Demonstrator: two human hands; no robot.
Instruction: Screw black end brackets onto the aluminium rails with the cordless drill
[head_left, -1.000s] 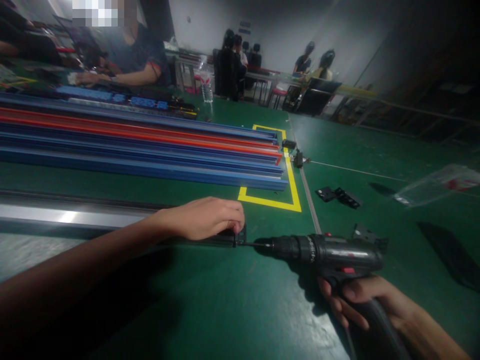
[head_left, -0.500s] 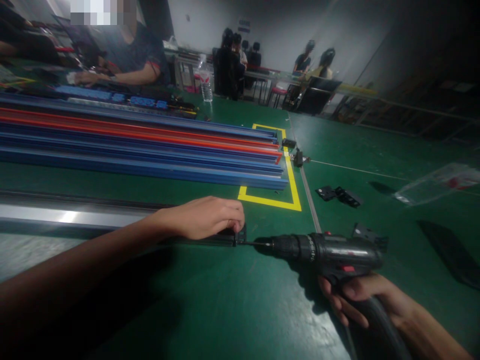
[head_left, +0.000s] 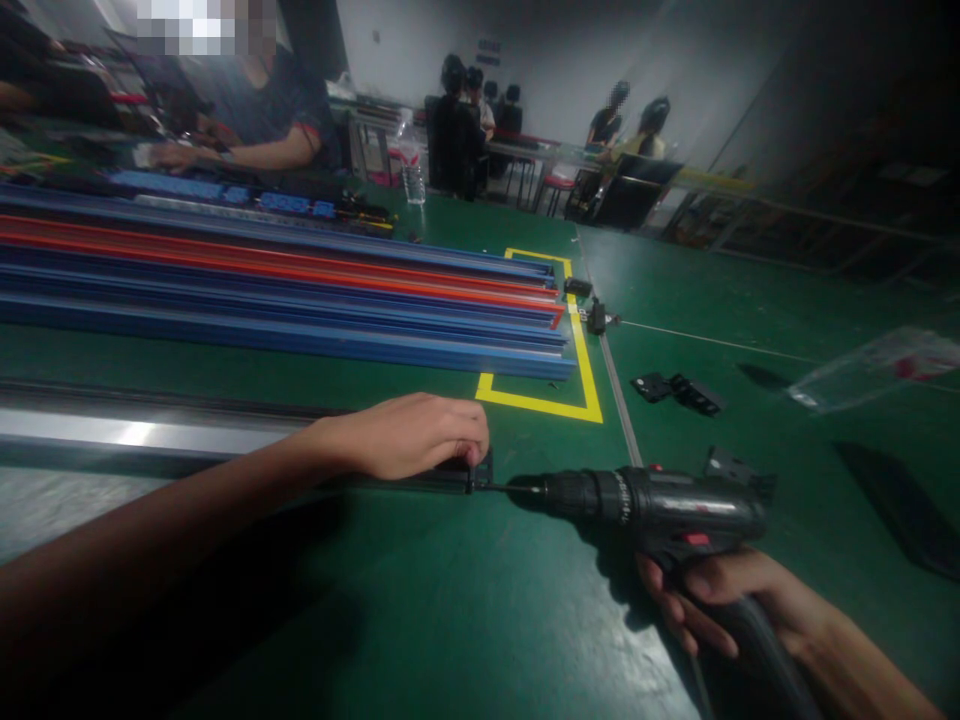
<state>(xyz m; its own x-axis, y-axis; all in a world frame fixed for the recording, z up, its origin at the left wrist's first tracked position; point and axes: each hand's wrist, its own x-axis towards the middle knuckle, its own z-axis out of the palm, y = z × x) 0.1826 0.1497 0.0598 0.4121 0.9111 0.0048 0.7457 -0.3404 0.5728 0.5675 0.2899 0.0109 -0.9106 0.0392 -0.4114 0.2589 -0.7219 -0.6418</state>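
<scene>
My right hand (head_left: 712, 600) is wrapped round the grip of a black cordless drill (head_left: 675, 505), which points left. The thin bit (head_left: 510, 488) in its chuck reaches the small black end piece (head_left: 482, 470) at the right end of a long metal profile (head_left: 225, 435). My left hand (head_left: 420, 435) lies over that end with its fingers curled down onto the end piece. The hand hides part of the piece, and the spot where the bit meets it is too small to make out.
Blue and red profiles (head_left: 300, 300) lie behind, ending inside a yellow tape outline (head_left: 540, 408). Black brackets (head_left: 679, 390) and a clear plastic bottle (head_left: 877, 370) lie at right. Another bottle (head_left: 412, 165) stands farther back. A person's arm (head_left: 270, 153) rests across the table.
</scene>
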